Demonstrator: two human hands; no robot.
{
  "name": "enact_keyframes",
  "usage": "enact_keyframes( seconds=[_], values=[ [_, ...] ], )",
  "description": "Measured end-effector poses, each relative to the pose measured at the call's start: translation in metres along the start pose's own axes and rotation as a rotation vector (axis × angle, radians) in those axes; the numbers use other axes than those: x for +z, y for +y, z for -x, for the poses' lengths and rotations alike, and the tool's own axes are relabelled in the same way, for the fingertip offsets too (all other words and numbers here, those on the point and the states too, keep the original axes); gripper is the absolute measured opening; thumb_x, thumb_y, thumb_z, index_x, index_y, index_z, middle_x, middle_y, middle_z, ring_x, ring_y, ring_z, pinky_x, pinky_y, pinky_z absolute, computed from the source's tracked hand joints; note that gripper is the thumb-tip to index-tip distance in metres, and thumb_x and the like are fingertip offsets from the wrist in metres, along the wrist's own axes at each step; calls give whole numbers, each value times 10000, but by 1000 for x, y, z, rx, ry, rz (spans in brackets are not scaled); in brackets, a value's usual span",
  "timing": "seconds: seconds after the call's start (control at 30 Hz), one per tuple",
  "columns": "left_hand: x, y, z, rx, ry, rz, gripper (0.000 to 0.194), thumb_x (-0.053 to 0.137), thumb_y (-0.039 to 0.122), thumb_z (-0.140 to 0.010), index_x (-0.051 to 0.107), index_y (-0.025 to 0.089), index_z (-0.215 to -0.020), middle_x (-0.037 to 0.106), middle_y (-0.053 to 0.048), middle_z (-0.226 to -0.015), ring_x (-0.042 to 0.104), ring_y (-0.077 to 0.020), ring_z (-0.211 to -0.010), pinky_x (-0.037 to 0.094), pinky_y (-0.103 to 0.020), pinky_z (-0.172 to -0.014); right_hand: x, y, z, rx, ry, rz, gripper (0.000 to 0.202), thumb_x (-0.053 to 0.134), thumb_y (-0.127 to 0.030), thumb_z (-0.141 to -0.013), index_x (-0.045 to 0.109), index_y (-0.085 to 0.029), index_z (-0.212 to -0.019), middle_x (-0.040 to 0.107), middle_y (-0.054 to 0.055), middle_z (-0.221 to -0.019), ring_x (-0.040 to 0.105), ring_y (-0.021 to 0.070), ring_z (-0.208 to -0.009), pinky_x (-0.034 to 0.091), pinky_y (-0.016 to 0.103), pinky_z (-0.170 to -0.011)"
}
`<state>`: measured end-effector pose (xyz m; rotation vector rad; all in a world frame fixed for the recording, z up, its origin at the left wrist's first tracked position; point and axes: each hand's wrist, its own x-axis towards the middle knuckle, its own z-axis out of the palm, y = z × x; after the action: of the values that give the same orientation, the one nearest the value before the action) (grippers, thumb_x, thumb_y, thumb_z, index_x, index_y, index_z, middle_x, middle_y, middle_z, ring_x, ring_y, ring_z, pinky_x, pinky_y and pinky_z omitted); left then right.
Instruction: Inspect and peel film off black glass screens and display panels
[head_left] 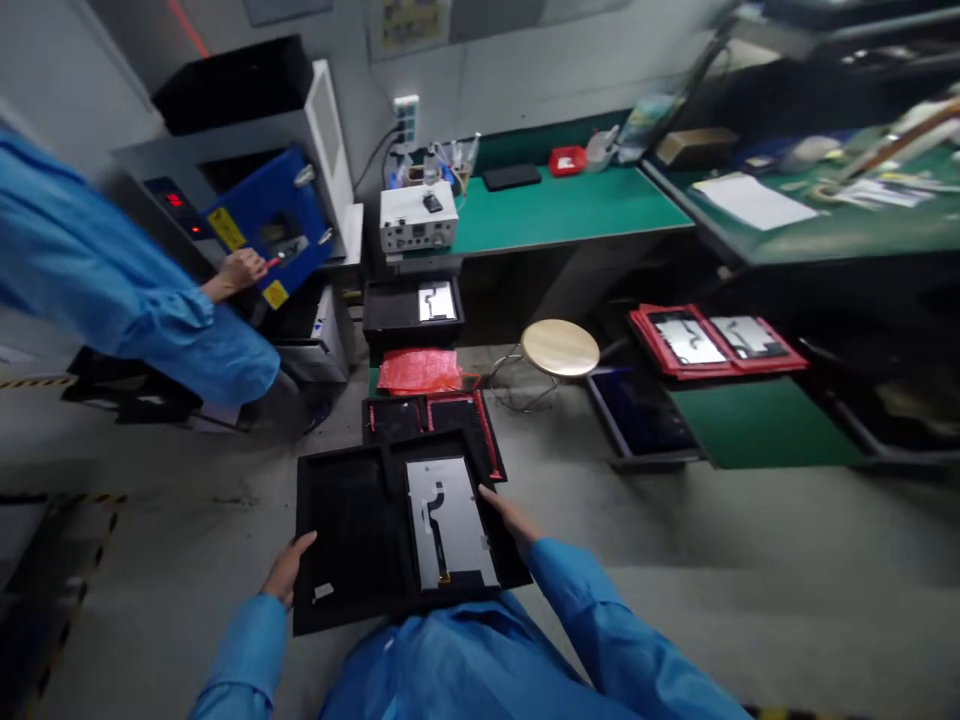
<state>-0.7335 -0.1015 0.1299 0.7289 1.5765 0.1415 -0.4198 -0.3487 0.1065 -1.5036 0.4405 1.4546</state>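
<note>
A black foam tray (341, 500) with two recesses is held level in front of my body. My left hand (285, 572) grips its left edge, thumb over the rim. At the opposite edge my right hand (513, 518) is closed on the tray, the other fingers hidden beneath. In the right recess lies a display panel (466, 520), silver back up, with a black flex cable on it. The left recess holds only a small white label (323, 591) near its lower corner.
A co-worker in blue (135, 270) stands left, one hand at the blue oven door (281, 225). Ahead are a red bubble-wrap stack (420, 370), a wooden stool (559, 348) and a green bench (555, 215). Red trays with panels (712, 340) sit at right.
</note>
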Motion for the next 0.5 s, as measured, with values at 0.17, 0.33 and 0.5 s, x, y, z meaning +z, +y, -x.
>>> enact_keyframes(
  seconds=[0.17, 0.33, 0.5],
  values=[
    [63, 38, -40, -36, 25, -186, 146, 617, 11, -680, 679, 127, -745, 714, -57, -626, 721, -233, -641, 579, -281, -606, -27, -29, -34, -8, 43, -124, 417, 501, -521, -1006, 654, -146, -907, 645, -17, -671, 582, 108, -501, 501, 246, -495],
    [112, 63, -68, -82, 29, -227, 144, 574, 33, -631, 648, 137, -696, 685, -44, -585, 697, -233, -587, 584, -308, -609, -49, -52, -74, -63, 70, -210, 284, 590, -406, -990, 657, -136, -1045, 701, 31, -872, 657, 126, -664, 573, 275, -608],
    [145, 81, -100, -81, 19, -225, 125, 578, 38, -612, 641, 134, -662, 679, -36, -564, 660, -201, -519, 546, -270, -528, -71, -64, -113, -126, 70, -241, 322, 627, -408, -969, 647, -143, -1150, 724, 50, -958, 688, 146, -717, 595, 299, -639]
  ],
)
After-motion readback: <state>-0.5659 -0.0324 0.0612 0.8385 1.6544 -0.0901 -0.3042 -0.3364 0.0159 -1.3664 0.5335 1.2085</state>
